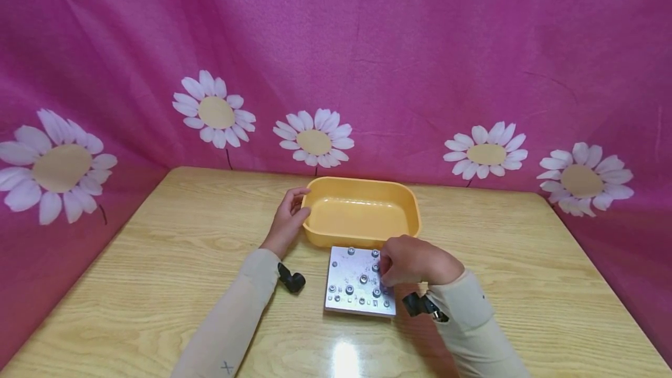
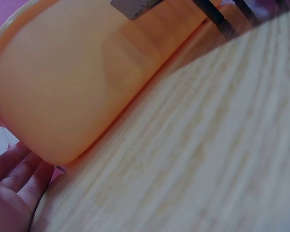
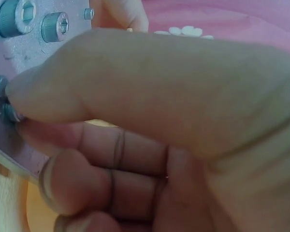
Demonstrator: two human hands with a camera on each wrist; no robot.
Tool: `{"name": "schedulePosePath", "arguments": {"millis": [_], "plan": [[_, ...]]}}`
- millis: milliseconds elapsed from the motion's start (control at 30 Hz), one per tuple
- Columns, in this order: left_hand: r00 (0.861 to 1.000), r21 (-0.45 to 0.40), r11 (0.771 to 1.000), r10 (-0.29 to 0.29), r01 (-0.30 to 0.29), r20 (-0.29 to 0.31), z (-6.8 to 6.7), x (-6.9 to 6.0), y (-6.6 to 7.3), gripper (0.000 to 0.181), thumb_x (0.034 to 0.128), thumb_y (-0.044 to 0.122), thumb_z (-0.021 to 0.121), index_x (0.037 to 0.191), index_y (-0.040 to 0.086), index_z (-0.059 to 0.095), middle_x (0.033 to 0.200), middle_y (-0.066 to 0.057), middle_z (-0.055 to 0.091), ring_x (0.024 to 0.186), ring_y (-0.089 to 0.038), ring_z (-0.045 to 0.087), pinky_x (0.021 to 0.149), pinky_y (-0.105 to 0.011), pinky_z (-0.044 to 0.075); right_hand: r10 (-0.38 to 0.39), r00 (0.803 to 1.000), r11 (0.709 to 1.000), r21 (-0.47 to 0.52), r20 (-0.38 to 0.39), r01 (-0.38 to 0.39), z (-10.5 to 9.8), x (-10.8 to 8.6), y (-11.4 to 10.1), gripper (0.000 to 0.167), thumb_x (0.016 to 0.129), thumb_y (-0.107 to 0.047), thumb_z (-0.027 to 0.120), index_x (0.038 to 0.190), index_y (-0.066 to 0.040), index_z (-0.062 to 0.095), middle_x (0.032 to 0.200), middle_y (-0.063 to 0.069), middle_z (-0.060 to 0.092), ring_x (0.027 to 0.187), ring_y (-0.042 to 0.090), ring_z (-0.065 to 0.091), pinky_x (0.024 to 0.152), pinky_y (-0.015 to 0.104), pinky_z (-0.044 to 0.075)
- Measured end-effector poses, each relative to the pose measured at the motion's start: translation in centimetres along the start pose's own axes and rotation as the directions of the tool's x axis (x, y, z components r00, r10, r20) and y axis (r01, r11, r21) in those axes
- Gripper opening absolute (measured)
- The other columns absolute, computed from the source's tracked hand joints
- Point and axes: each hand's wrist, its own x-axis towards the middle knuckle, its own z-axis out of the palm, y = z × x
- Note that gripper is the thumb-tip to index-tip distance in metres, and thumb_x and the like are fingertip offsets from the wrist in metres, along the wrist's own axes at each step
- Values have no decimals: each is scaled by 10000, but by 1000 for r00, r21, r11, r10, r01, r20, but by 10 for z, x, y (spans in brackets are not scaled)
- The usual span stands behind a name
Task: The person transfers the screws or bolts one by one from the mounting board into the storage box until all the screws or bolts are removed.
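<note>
A silver metal plate (image 1: 343,270) with several socket-head screws lies in front of a yellow tub (image 1: 362,241). Threaded shanks (image 2: 210,10) stick out below the plate (image 2: 135,7) in the left wrist view. At the plate's right edge, my right hand (image 1: 417,260) pinches a small screw (image 3: 12,113) between thumb and index finger; the other fingers of that hand (image 3: 150,121) are curled. My left hand (image 1: 286,220) holds the tub's left end, thumb at the rim. In the left wrist view, fingers of this hand (image 2: 14,188) lie against the tub's outer wall (image 2: 63,87).
Both things rest on a light wood-grain table (image 1: 184,249). Behind it hangs a pink cloth (image 1: 394,74) with large white flowers. Black wrist devices sit at the left cuff (image 1: 291,279) and the right cuff (image 1: 420,305). The tub's visible floor holds nothing.
</note>
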Motion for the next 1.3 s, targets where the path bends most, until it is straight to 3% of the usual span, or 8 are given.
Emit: {"name": "schedulePosePath", "arguments": {"millis": [467, 767, 1300], "plan": [[999, -11, 1000, -23, 24, 32, -2, -1, 4, 445, 889, 41, 544, 1329, 75, 479, 1324, -202, 467, 1241, -298, 445, 1083, -363, 331, 57, 998, 998, -29, -26, -57, 2, 0, -4, 150, 757, -153, 790, 705, -155, 649, 689, 5, 585, 673, 173, 526, 610, 302, 401], [999, 2, 1000, -20, 20, 50, -1, -16, 35, 459, 877, -4, 524, 1330, -19, 452, 1321, -274, 449, 1236, -348, 438, 1091, -390, 327, 96, 995, 994, -49, -36, -97, 0, -1, -7, 154, 754, -201, 801, 734, -164, 653, 718, 6, 605, 696, 181, 542, 610, 305, 414], [998, 14, 999, -29, 28, 50, 0, -16, 34, 454, 885, 0, 524, 1334, -5, 454, 1336, -254, 449, 1274, -345, 425, 1106, -372, 316, 80, 995, 995, -51, -56, -83, -5, -6, -8, 141, 757, -221, 791, 732, -178, 658, 698, 3, 605, 684, 183, 542, 602, 298, 428]]}}
